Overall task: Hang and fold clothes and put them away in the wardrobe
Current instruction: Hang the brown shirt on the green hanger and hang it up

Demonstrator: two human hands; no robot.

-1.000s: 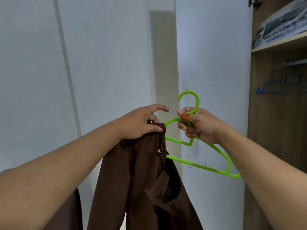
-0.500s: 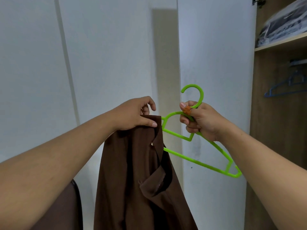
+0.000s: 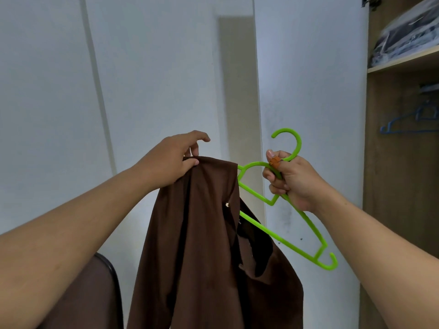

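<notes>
While both forearms reach forward from the bottom edge, a dark chair back [image 3: 111, 279] shows low down, just to the left of the brown shirt [image 3: 209, 245]. This shirt hangs straight down in the middle, and its lower part goes out of view. The left hand [image 3: 173, 157] holds the shirt at its top edge: the thumb presses the cloth from the front, while the index finger is lifted and free above it. A small metal button shows on the shirt's front edge, below this grip.

Just right of the shirt is the green hanger [image 3: 282, 233]. The right hand [image 3: 292, 179] has its fingers curled tightly around the hanger's neck, under the hook, which points up. The hanger is tilted; its left shoulder goes behind the shirt's edge, and its right end hangs lower, free in the air.

Behind the shirt stands a white wall, and behind the hanger a white wardrobe door [image 3: 313, 91]. Far right of the shirt, the wooden wardrobe [image 3: 401, 186] is open; a blue hanger [image 3: 413, 122] hangs inside it, under a shelf [image 3: 403, 62] with wrapped folded things.
</notes>
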